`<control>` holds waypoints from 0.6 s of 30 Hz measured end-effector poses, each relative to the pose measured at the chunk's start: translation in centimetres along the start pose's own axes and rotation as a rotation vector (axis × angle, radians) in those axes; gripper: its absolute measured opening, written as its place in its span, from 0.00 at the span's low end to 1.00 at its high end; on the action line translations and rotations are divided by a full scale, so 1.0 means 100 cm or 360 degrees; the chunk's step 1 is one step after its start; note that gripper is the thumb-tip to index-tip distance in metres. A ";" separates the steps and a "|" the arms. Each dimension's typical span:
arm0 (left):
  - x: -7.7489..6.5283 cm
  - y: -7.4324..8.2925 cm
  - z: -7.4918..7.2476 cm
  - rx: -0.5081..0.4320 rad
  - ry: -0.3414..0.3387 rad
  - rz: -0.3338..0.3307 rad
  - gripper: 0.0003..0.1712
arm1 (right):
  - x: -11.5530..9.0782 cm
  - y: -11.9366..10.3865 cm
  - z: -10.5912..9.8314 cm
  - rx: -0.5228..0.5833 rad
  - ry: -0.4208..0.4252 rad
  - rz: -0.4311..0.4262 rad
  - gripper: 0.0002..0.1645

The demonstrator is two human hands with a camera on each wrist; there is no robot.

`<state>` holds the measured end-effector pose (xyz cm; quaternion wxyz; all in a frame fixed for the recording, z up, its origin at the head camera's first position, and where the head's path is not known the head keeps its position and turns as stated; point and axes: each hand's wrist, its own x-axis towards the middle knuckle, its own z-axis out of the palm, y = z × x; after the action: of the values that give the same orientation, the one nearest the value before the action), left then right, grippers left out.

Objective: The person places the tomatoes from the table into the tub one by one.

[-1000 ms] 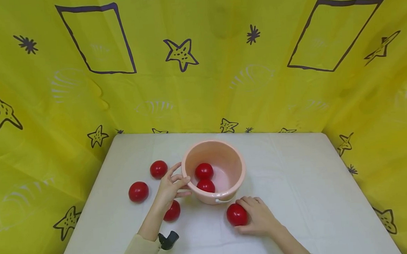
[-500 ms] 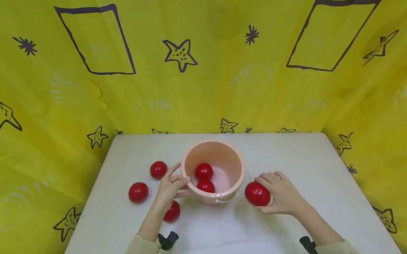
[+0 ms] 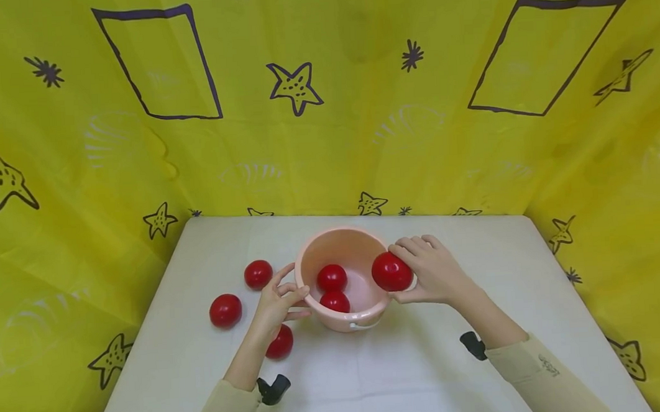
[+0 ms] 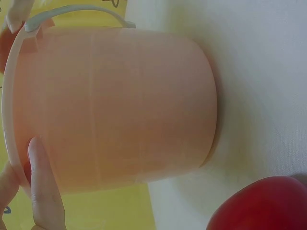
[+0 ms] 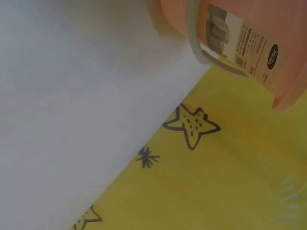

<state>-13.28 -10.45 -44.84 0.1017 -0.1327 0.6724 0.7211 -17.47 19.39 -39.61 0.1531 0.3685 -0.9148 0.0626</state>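
Note:
A pink bucket point(image 3: 351, 322) with a pale handle point(image 4: 81, 9) stands upright on the white table. My left hand point(image 3: 276, 305) grips its left rim, thumb over the edge and fingers against the outer wall. Inside the bucket lie two glossy red tomatoes, one farther back point(image 3: 331, 277) and one nearer point(image 3: 335, 301). My right hand point(image 3: 431, 272) holds another tomato point(image 3: 392, 271) at the bucket's right rim, partly over the opening. The right wrist view shows the bucket's labelled side point(image 5: 240, 43), but neither that hand nor its tomato.
Left of the bucket sit three more tomatoes: one at the back point(image 3: 258, 275), one farther left point(image 3: 226, 311), and one point(image 3: 281, 342) partly behind my left wrist. A yellow patterned curtain point(image 3: 349, 143) surrounds the table's point(image 3: 490, 266) back and sides.
My right hand has lifted a tomato from the table in front of the bucket, swung right, then moved back and left to the bucket's rim. The left hand stays on the bucket.

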 end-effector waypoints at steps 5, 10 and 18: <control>-0.001 0.000 0.000 -0.0005 -0.0001 0.0000 0.41 | 0.023 -0.008 0.008 0.0007 -0.0174 0.0035 0.46; -0.001 0.000 0.001 0.0003 0.0006 0.0009 0.40 | 0.039 -0.015 0.024 -0.0001 -0.0337 0.0054 0.46; 0.000 0.002 -0.001 -0.0005 -0.0013 0.0000 0.39 | 0.057 -0.020 0.048 -0.0038 -0.0595 0.0027 0.47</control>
<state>-13.33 -10.54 -44.60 0.1044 -0.1299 0.6709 0.7226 -21.05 13.11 -42.31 -0.0157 0.3643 -0.9310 -0.0166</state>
